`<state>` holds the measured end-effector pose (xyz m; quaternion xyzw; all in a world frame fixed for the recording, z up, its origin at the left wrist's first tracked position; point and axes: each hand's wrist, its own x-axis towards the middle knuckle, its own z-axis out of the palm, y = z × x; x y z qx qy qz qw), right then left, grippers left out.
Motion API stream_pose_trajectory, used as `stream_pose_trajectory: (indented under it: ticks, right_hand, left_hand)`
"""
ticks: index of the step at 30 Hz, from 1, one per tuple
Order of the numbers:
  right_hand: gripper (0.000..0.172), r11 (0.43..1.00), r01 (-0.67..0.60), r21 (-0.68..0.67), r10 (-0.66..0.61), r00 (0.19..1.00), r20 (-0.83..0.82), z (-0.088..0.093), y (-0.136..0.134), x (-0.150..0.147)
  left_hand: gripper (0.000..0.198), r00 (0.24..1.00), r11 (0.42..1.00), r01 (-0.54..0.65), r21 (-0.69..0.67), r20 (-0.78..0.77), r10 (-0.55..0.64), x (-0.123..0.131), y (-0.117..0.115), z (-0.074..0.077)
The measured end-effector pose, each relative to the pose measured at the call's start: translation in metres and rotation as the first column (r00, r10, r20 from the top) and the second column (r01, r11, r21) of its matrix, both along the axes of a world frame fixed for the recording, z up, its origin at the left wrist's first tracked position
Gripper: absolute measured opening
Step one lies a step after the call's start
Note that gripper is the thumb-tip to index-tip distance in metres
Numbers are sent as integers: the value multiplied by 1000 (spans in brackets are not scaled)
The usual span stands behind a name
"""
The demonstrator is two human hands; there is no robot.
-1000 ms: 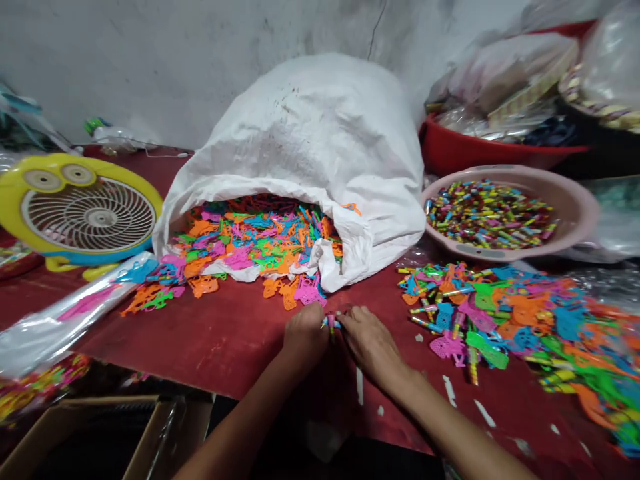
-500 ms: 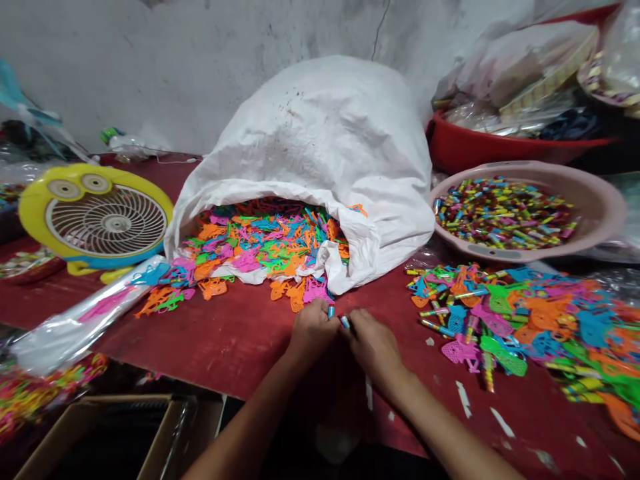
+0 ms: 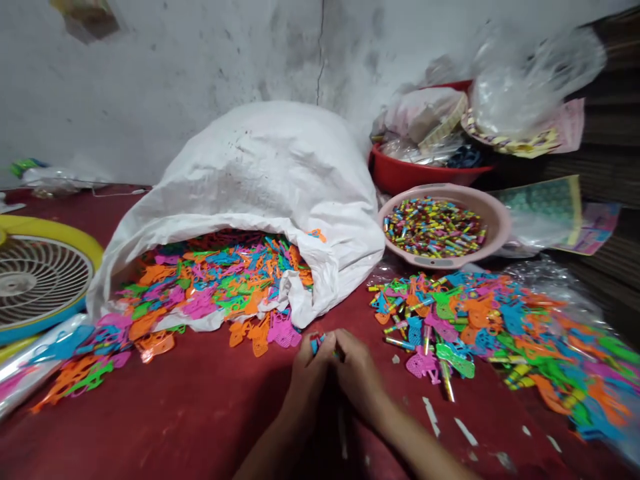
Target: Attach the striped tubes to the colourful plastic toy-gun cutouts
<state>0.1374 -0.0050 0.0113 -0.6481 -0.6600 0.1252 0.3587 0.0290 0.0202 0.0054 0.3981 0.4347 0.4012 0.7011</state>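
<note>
Both hands together near the middle of the red tabletop, left hand and right hand side by side, fingertips pointing to the far side. Small blue-and-red bits show at the left hand's thumb and fingers, on the far side of the grip; left fingers are narrow, pinched on them. Right fingers curled in close from the right; can't tell if they grip the bits too or only steady them. Bits sit left of the right fingertips, so the left hand is nearer. Long axis: can't tell, mostly covered and blurred. A pink lattice shape lies just beyond the left hand, to its far left, at the mouth of the white sack. Mixed pile of shapes and printed tubes is off to the right, apart from both hands, right hand nearer; pink basin of tubes behind it.
</note>
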Motion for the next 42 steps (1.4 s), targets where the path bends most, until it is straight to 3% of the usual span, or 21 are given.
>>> stream_pose_trajectory:
  ticks: [2,6,9,11,14,17,21,25,29,32,37,42]
  right_hand:
    - [14,999,20,30,-20,1000,14,0,-4,5]
    - [33,999,15,53,-20,995,98,11,-11,24]
    - [29,998,-69,10,65,976,208,34,-9,53]
    - [20,999,-45,17,38,954,297,54,1,87]
    - [27,986,147,79,-166,907,388,86,32,160]
    - [36,921,378,91,-372,790,487,111,71,240]
    - [56,831,556,-11,-434,661,612,119,114,306]
    - [65,805,590,-68,-387,607,694,106,139,319]
    - [45,858,510,-63,-306,606,734,92,146,318]
    - [36,885,463,-48,-285,621,730,89,146,321]
    - [23,898,438,39,-355,669,654,98,147,325]
    - [28,845,506,175,-525,721,452,124,149,320]
  left_hand:
    - [48,992,997,-9,-82,122,18,21,0,7]
    - [44,971,989,-14,-150,234,50,56,10,10]
    - [39,948,984,32,-176,317,26,74,23,4]
    - [42,936,973,97,-207,352,-18,82,33,1]
    - [44,952,976,122,-180,298,-65,90,50,3]
    - [39,964,994,109,-27,246,-99,95,73,11]
    - [41,968,999,-23,23,250,16,92,107,15]
    - [46,952,998,-63,-31,299,70,83,125,4]
    - [43,953,995,-87,49,293,69,80,122,-5]
    - [38,967,996,-78,32,247,68,79,116,-7]
    - [45,991,998,32,-46,130,-26,70,102,-7]
    - [39,972,984,174,-34,168,-166,60,86,-12]
